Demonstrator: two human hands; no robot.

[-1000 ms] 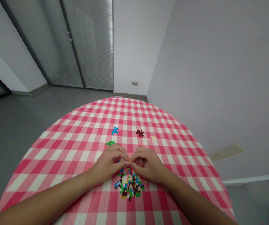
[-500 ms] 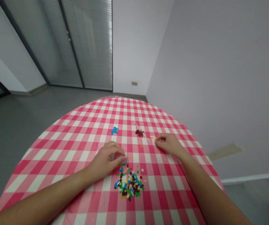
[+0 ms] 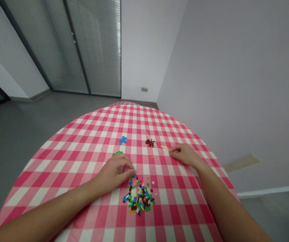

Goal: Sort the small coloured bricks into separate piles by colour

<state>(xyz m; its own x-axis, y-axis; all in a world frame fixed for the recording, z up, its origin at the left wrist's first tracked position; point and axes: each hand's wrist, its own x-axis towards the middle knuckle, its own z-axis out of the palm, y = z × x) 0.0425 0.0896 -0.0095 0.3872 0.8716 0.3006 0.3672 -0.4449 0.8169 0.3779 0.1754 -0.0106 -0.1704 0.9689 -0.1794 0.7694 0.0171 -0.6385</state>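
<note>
A mixed pile of small toy building bricks (image 3: pixel 140 198) in blue, brown, green, white and yellow lies on the checked tablecloth near me. At its far left edge, my left hand (image 3: pixel 117 169) has its fingers bent and its thumb and fingertips closed together; anything between them is too small to name. Just beyond that hand, green bricks (image 3: pixel 117 153) are partly hidden by it. My right hand (image 3: pixel 183 154) rests with fingertips pinched beside a few cream bricks (image 3: pixel 164 147). Whatever those fingertips may hold cannot be made out.
Farther back lie a cluster of blue bricks (image 3: pixel 123 140) and one of dark brown bricks (image 3: pixel 149 143). A lone orange piece (image 3: pixel 152 157) sits between the hands. The round table (image 3: pixel 84 134) has a red-and-white cloth. A wall (image 3: pixel 235 84) stands close on the right.
My right hand has drawn slightly right, away from the cream bricks. My left hand has shifted slightly down, and more of the green bricks shows behind it.
</note>
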